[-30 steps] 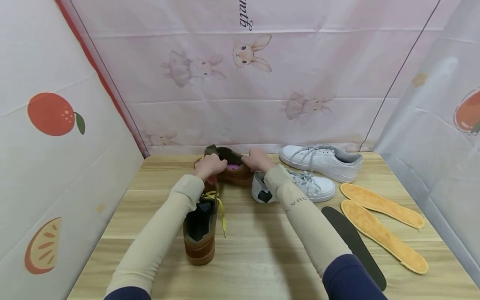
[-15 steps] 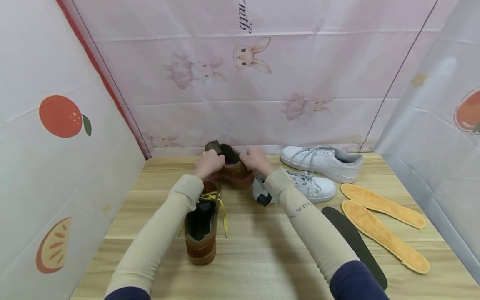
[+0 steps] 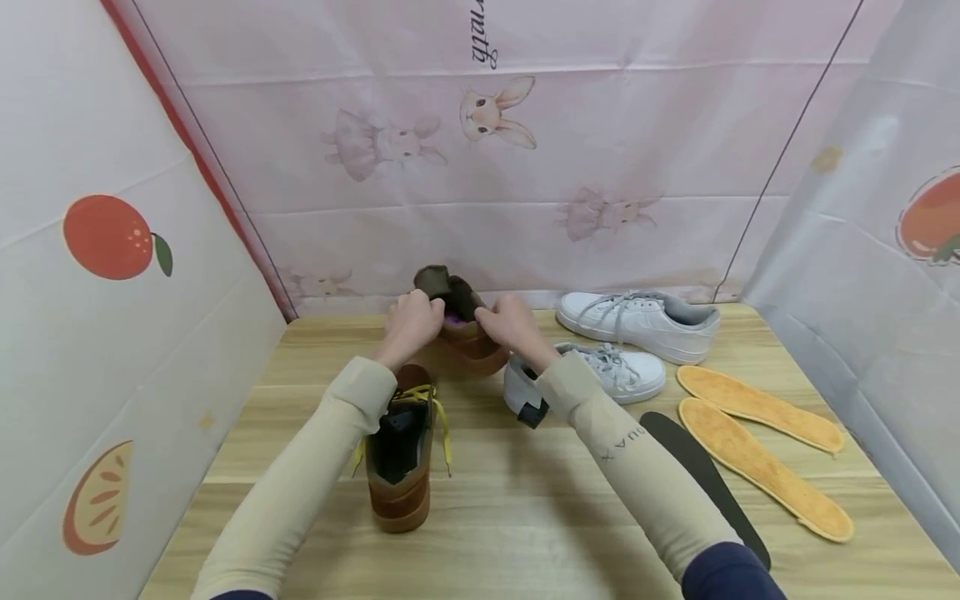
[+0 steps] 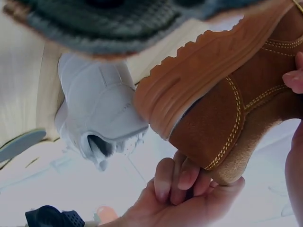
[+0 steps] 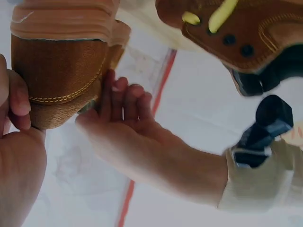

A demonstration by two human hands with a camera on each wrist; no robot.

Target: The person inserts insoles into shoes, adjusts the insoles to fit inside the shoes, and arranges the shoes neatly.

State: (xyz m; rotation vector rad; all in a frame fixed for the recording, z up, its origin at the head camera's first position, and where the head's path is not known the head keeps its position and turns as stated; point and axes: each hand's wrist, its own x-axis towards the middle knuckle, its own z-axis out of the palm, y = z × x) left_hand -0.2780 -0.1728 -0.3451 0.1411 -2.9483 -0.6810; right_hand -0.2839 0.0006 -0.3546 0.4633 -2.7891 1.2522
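Both hands hold a brown leather shoe (image 3: 474,346) at the back of the table, its heel toward me and its dark tongue sticking up. My left hand (image 3: 412,323) grips the left side of its opening. At the heel collar, my right hand (image 3: 513,325) pinches the rim between thumb and fingers, seen closely in the left wrist view. Something purple (image 3: 454,320) shows inside the opening. The toe is hidden behind the left hand. A second brown shoe (image 3: 401,493) with yellow laces stands nearer, under the left forearm.
Two white sneakers (image 3: 637,321) lie at the back right, one partly behind the right wrist. Two orange insoles (image 3: 765,467) and a dark insole (image 3: 701,475) lie on the wooden table (image 3: 480,542) at the right. Printed cloth walls (image 3: 420,242) close off the back and sides.
The held shoe has tipped and risen somewhat, so its tongue stands higher against the back cloth. My left hand has shifted slightly up and left; the right keeps its hold at the heel.
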